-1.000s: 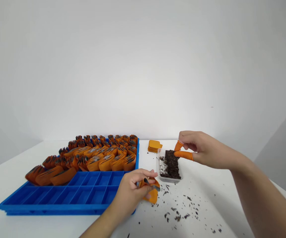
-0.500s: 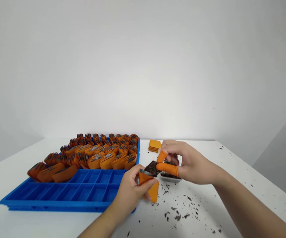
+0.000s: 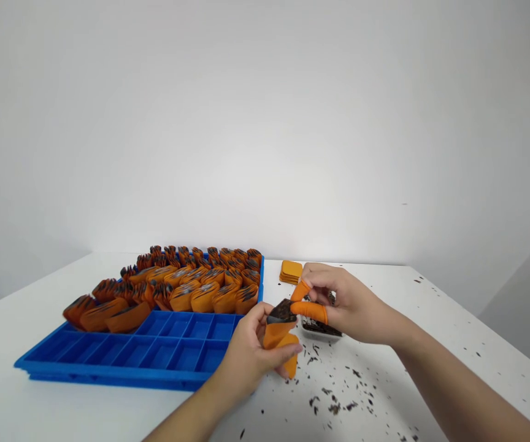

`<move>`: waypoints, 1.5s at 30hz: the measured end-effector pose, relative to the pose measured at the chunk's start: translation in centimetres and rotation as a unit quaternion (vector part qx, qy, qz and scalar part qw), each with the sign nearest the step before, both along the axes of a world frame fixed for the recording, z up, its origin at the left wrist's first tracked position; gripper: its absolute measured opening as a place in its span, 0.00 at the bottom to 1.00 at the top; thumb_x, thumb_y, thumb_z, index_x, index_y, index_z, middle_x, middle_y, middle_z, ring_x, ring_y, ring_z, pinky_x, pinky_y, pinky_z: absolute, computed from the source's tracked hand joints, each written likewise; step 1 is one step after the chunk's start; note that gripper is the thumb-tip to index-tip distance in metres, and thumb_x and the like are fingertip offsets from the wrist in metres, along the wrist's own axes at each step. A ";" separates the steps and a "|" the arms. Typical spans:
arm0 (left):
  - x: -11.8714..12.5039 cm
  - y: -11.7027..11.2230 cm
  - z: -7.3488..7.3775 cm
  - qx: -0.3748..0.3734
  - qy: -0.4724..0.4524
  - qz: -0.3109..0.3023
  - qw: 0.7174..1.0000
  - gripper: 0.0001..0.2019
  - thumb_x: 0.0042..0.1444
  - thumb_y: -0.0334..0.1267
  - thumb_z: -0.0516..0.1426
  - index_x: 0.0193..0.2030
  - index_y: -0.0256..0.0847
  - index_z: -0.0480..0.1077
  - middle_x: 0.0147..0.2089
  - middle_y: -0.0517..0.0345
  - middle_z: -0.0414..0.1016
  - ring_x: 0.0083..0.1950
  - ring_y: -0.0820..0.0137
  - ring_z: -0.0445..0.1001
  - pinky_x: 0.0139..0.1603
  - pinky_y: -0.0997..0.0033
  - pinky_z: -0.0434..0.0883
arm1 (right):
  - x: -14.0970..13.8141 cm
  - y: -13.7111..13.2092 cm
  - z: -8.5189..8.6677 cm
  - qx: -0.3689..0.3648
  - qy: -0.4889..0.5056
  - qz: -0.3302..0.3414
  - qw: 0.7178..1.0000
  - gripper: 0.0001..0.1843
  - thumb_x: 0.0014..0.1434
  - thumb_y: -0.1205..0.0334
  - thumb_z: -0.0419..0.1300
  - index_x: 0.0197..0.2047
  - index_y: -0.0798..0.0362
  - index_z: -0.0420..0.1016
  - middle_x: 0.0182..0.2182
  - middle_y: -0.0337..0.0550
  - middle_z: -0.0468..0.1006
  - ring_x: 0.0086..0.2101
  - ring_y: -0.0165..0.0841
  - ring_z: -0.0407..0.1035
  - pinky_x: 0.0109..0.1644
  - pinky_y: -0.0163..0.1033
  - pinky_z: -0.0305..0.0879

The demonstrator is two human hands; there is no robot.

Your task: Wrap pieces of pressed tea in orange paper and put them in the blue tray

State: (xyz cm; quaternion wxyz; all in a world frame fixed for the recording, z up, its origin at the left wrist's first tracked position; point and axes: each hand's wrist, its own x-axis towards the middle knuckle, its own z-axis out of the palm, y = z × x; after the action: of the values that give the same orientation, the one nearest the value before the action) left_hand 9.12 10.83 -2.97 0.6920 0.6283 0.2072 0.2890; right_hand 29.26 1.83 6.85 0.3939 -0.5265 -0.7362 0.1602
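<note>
Orange flexible pouch [image 3: 280, 336], folded over and open at its top, was held upright in your left hand [image 3: 246, 356] just above the white table [image 3: 435, 344], close in front of the near right corner of the blue plastic compartment tray [image 3: 154, 359]. Your left fingers were wrapped round the pouch body in a closed grasp. Your right hand [image 3: 350, 304] was pinched narrow, its two orange rubber finger cots [image 3: 310, 312] closed on a dark, flat, rough-edged piece [image 3: 282, 311]. That piece sat at the mouth of the pouch and touched it; how far it had entered could not be judged. Directly behind your right hand stood a clear rectangular plastic container [image 3: 322, 329] holding more dark pieces, and the hand hid most of it. A small stack of flat orange blanks [image 3: 291, 271] lay on the table beyond the container, near the far right corner of the tray. The far rows of the tray were packed with filled orange pouches [image 3: 191, 288], dark material showing at their tops, several leaning to one side; the near rows of compartments showed bare blue floor. Dark crumbs and flakes [image 3: 334, 404] were scattered over the table in front of and to the right of your hands. A plain white wall [image 3: 265, 123] closed the view behind the table.
</note>
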 end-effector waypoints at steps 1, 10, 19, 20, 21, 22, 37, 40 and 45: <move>0.0 0.0 0.1 0.000 0.001 -0.001 1.000 0.28 0.47 0.47 0.78 0.47 0.39 0.71 0.52 0.47 0.81 0.37 0.64 0.81 0.23 0.71 0.81 | 0.1 0.1 -0.1 -0.001 -0.007 -0.001 1.000 0.21 0.67 0.40 0.69 0.34 0.49 0.81 0.30 0.35 0.63 0.30 0.30 0.58 0.31 0.36 0.56; 0.1 0.0 -0.7 0.001 -0.006 0.004 1.000 0.27 0.48 0.46 0.77 0.47 0.41 0.70 0.53 0.47 0.81 0.41 0.62 0.82 0.24 0.71 0.82 | -0.3 0.9 -1.0 0.015 0.004 0.009 1.000 0.24 0.67 0.37 0.67 0.32 0.50 0.79 0.28 0.34 0.60 0.29 0.30 0.55 0.31 0.37 0.54; -0.1 0.1 -0.3 0.012 -0.006 0.011 1.000 0.25 0.50 0.43 0.75 0.46 0.42 0.68 0.55 0.48 0.80 0.47 0.58 0.81 0.26 0.69 0.83 | 0.0 1.5 -1.6 0.013 0.001 0.002 1.000 0.25 0.67 0.36 0.67 0.30 0.50 0.79 0.27 0.33 0.59 0.29 0.30 0.54 0.32 0.37 0.54; 0.0 0.1 -0.3 0.011 -0.005 0.010 1.000 0.25 0.50 0.43 0.75 0.46 0.42 0.67 0.55 0.47 0.80 0.48 0.57 0.81 0.26 0.69 0.83 | 0.2 1.4 -1.5 0.017 -0.010 0.001 1.000 0.24 0.67 0.37 0.67 0.32 0.49 0.81 0.28 0.34 0.60 0.29 0.30 0.55 0.32 0.37 0.54; 0.0 0.1 -0.3 0.010 -0.003 0.008 1.000 0.25 0.50 0.43 0.75 0.45 0.43 0.66 0.55 0.47 0.79 0.49 0.57 0.80 0.26 0.69 0.83 | 0.4 1.3 -1.4 0.018 -0.021 -0.001 1.000 0.23 0.67 0.38 0.67 0.34 0.48 0.82 0.28 0.34 0.60 0.29 0.30 0.57 0.32 0.37 0.54; 0.0 0.1 -0.4 0.008 -0.001 0.006 1.000 0.26 0.49 0.43 0.75 0.45 0.43 0.65 0.55 0.46 0.79 0.48 0.57 0.80 0.26 0.69 0.83 | 0.5 1.2 -1.3 0.017 -0.033 -0.004 0.999 0.22 0.68 0.38 0.67 0.36 0.48 0.84 0.29 0.34 0.61 0.30 0.30 0.57 0.32 0.36 0.55; 0.3 0.8 -1.8 0.021 0.003 0.003 1.000 0.25 0.50 0.43 0.75 0.45 0.44 0.65 0.48 0.51 0.76 0.48 0.59 0.76 0.26 0.70 0.82 | 0.0 -0.4 -0.6 0.067 -0.242 -0.058 0.966 0.08 0.69 0.70 0.62 0.40 0.48 0.79 0.36 0.37 0.70 0.29 0.27 0.63 0.32 0.33 0.54; 0.3 0.7 -1.6 0.024 0.002 0.004 1.000 0.25 0.50 0.43 0.75 0.45 0.44 0.65 0.48 0.52 0.75 0.46 0.60 0.76 0.27 0.69 0.82 | -0.5 -0.3 -0.9 0.068 -0.281 -0.072 0.955 0.10 0.66 0.73 0.63 0.37 0.49 0.79 0.33 0.35 0.69 0.27 0.26 0.59 0.30 0.34 0.50; 0.2 0.4 -0.7 0.038 -0.001 0.028 0.999 0.23 0.51 0.44 0.74 0.44 0.43 0.67 0.49 0.49 0.76 0.54 0.52 0.77 0.30 0.67 0.82 | -0.4 0.0 -1.1 0.044 -0.250 -0.038 0.966 0.09 0.66 0.68 0.68 0.48 0.45 0.82 0.37 0.35 0.72 0.29 0.27 0.62 0.33 0.33 0.56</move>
State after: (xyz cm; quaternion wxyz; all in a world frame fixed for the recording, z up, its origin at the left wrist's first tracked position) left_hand 9.31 11.28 -3.70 0.6593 0.6479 0.2124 0.3169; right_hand 28.85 1.81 5.79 0.2260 -0.5597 -0.7969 -0.0246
